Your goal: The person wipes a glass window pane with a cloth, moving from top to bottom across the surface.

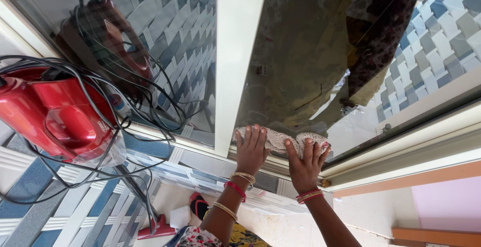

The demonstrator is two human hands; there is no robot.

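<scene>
Two hands press one pale knitted cloth against the dark window glass, low in the middle of the frame, just above the bottom rail of the window frame. The cloth is bunched into a long roll whose axis runs nearly left to right across the picture, parallel to that rail. The left hand lies flat on the roll's left end, fingers spread and pointing up the frame, with the cloth running off to the right from under its fingertips. The right hand covers the right end, fingers curled over the bunched fabric and gripping it rather than lying flat; more of the cloth sits beneath this hand. Both hands touch the cloth, so neither is nearer, and they sit just beside each other. A white upright bar of the window stands directly above the left hand. At the left of the frame a red vacuum cleaner with tangled black cord rests near the glass, well apart from the hands.
</scene>
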